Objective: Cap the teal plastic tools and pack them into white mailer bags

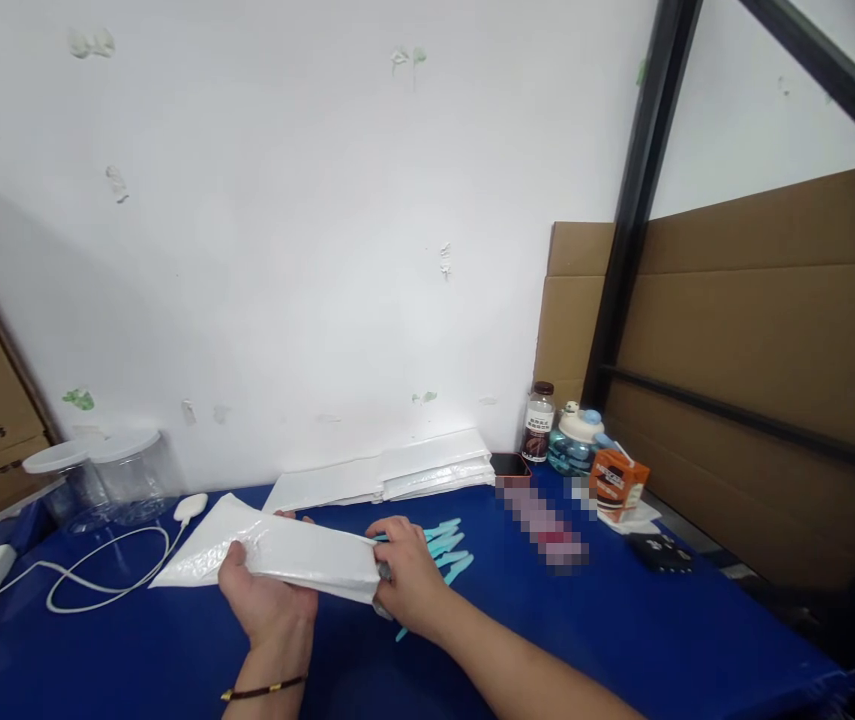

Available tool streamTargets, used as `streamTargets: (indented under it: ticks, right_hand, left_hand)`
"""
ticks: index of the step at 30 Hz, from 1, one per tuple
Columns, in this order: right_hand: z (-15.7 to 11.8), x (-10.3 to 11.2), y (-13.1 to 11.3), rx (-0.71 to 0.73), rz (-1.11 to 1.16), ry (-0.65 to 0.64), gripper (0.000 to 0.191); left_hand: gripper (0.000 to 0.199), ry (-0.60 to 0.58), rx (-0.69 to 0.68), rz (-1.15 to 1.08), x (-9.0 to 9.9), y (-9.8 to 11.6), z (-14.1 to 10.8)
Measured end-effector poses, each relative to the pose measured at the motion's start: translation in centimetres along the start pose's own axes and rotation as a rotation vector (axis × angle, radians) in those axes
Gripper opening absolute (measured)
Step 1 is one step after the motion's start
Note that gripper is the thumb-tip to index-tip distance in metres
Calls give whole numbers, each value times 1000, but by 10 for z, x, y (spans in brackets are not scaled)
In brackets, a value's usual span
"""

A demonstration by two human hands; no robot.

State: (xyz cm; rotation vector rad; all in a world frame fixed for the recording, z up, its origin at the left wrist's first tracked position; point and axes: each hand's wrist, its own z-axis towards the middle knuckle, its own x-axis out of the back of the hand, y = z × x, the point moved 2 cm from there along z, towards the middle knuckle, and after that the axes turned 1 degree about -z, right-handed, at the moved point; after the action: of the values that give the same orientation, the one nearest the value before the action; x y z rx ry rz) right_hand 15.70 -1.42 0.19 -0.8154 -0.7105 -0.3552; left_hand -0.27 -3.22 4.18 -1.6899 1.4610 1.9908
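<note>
My left hand (266, 590) is closed around a long white glossy packet (314, 552), thumb on top and the other fingers mostly beneath it. At the packet's right end, my right hand (408, 575) grips its edge with the fingers wrapped round it. A piece of light blue shows by the right fingertips; whether it is held cannot be told. Several light blue plastic sticks (446, 540) lie on the blue table just beyond my right hand. Another white glossy piece (206, 550) lies to the left, partly behind the packet.
White packets (434, 465) are stacked by the wall. Clear jars (131, 480) and a white cable (108, 605) are at left. At right are a brown bottle (539, 425), blue bottle (573, 440), orange carton (620, 485) and black item (659, 552) on the blue table (547, 630).
</note>
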Motion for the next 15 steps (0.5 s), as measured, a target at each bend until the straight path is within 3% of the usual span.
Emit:
streamTargets:
  ticks: [5, 11, 15]
  right_hand:
    - [1, 16, -7, 4, 52, 6, 8]
    - [3, 18, -3, -169, 259, -172, 12]
    - [2, 36, 17, -150, 48, -122, 8]
  left_hand:
    - [14, 154, -54, 98, 7, 7, 5]
    - [19, -14, -126, 172, 9, 0, 4]
    - [22, 0, -166, 199, 16, 13, 20]
